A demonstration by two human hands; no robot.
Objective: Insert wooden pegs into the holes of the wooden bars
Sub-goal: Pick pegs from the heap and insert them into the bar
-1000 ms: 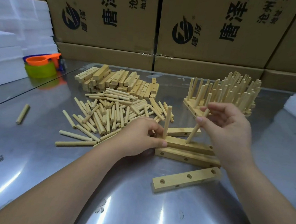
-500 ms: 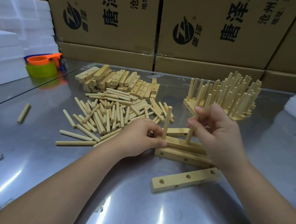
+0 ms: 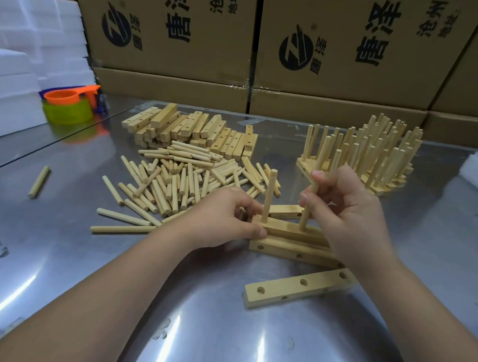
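Observation:
A wooden bar (image 3: 286,230) lies across another bar (image 3: 289,250) on the metal table. One peg (image 3: 269,195) stands upright in the top bar's left hole. My left hand (image 3: 224,218) grips that bar's left end. My right hand (image 3: 343,208) pinches a second peg (image 3: 305,218) whose lower end sits in the bar's middle hole. A third bar (image 3: 298,286) with several holes lies nearer me, and the end of a fourth (image 3: 285,210) shows behind.
Loose pegs (image 3: 186,183) are heaped left of centre, with a stack of bars (image 3: 190,132) behind them. Finished bars bristling with pegs (image 3: 375,153) stand at the right. A stray peg (image 3: 39,181), plastic cups (image 3: 67,106), foam blocks and cardboard boxes surround the table.
My right hand has brought the tilted peg down and upright, so its tip now sits in the middle hole. The left hand stayed on the bar's end.

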